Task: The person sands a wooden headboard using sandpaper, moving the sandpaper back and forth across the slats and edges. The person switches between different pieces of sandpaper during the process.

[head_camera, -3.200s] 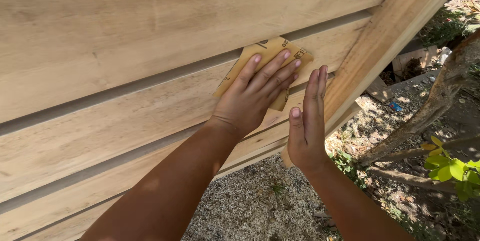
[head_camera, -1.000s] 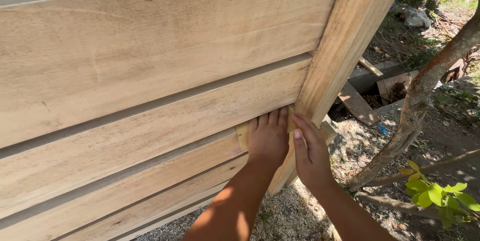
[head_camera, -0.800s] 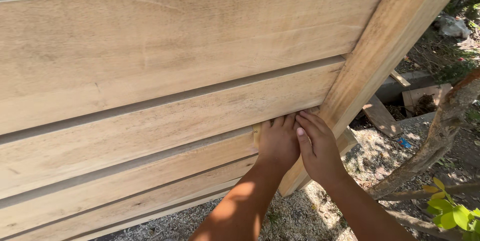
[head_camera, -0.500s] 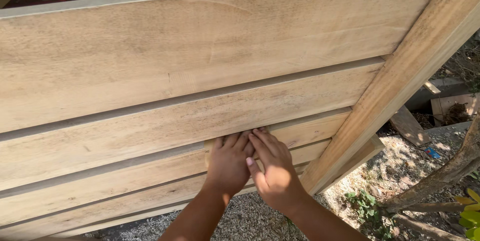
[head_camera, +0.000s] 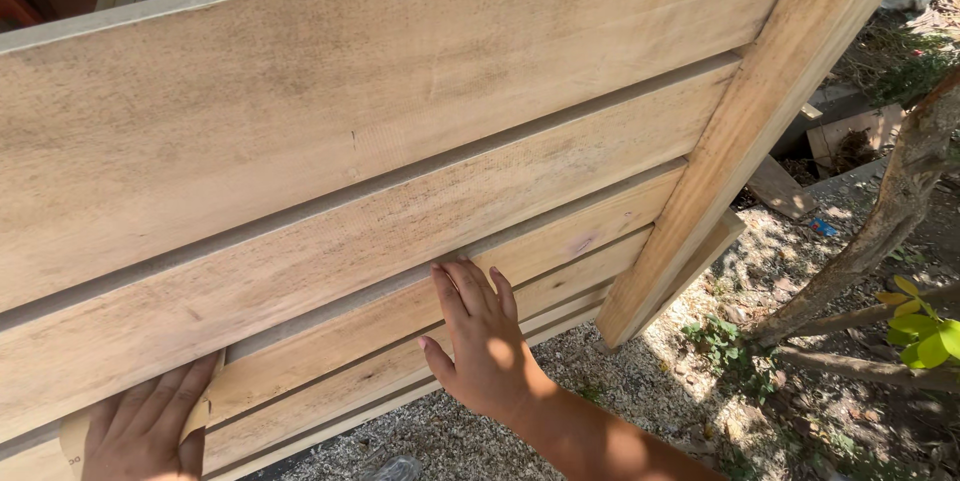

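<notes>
Outdoors, gravel (head_camera: pixel 520 411) lies under a fence of horizontal boards (head_camera: pixel 380 131) with a slanted post (head_camera: pixel 740 131); a tree trunk (head_camera: pixel 880 231) and green leaves (head_camera: pixel 925 326) stand to the right. The left hand (head_camera: pixel 140 431), at the lower left edge, presses flat with fingers spread on a tan sheet of sandpaper (head_camera: pixel 72 438) against a lower board. The right hand (head_camera: pixel 480 341) lies open, fingers together, flat on a lower board (head_camera: pixel 570 241) near the middle, well apart from the sandpaper and holding nothing.
</notes>
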